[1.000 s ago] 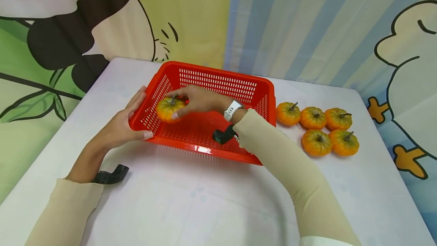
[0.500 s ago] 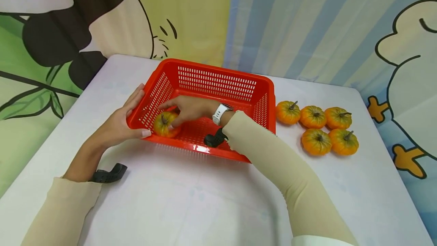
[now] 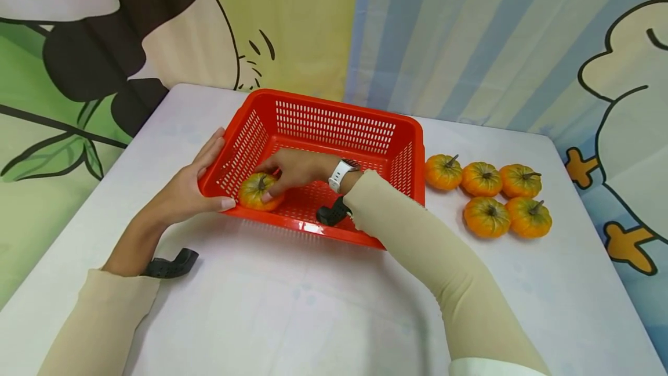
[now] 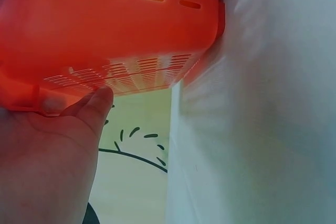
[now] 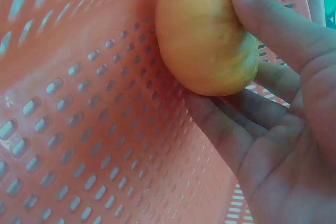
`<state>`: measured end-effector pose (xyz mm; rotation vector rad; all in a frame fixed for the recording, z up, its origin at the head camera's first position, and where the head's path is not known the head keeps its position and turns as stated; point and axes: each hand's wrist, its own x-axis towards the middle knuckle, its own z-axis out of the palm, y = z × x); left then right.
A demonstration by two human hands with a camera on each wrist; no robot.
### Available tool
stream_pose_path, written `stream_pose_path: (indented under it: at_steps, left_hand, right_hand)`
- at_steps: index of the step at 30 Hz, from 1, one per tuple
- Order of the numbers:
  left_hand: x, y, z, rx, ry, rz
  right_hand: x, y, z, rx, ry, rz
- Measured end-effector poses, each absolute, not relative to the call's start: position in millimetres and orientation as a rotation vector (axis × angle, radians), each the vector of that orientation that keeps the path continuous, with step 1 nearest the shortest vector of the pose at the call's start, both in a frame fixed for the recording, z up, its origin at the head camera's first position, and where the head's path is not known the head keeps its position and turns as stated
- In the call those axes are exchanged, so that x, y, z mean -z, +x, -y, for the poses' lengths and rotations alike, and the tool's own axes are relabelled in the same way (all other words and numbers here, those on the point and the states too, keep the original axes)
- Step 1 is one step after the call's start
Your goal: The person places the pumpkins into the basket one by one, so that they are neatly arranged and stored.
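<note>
Inside the red plastic basket point(image 3: 334, 110), near its left front corner, sits a small orange-yellow pumpkin point(image 3: 254, 192) with a short stem. My right hand point(image 3: 298, 170) holds this pumpkin, thumb on one side and fingers around the other; the right wrist view shows the pumpkin point(image 5: 205, 35) close to the perforated basket floor. At the basket's left end, my left hand point(image 3: 182, 193) rests with fingers straight along the outer side and the thumb at the near corner. From the left wrist, the left hand point(image 4: 52, 156) touches the outside of the basket wall point(image 4: 131, 30) below its rim.
Several more small pumpkins point(image 3: 486, 217) stand in two rows on the white table point(image 3: 292, 318), right of the basket. Behind the table hangs a printed cloth backdrop point(image 3: 443, 33). A dark wrist-worn device point(image 3: 334, 212) hangs under the right wrist.
My right hand has lowered the pumpkin into the basket's left front corner and still holds it. Its fingers lifted slightly, then closed in again. The left hand has stayed at the basket.
</note>
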<state>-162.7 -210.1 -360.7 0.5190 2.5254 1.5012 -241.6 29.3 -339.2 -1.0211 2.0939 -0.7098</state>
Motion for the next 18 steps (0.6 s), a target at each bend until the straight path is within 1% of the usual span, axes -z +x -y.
stream_pose_path:
  at_steps: [10,15,18]
  left_hand:
    - [356.3,-160.8,210.7,-1.490,0.510,-2.537]
    - [357.5,-162.2,210.9,-1.491,0.507,-2.533]
    - [359.9,-162.5,209.6,-1.488,0.506,-2.539]
  right_hand:
    - [330.5,-243.2,-28.4,0.605,-1.005,-2.117]
    - [316.8,-242.7,-32.6,0.585,-1.058,-2.130]
    - [302.3,-240.0,-38.9,0.571,-1.114,-2.155]
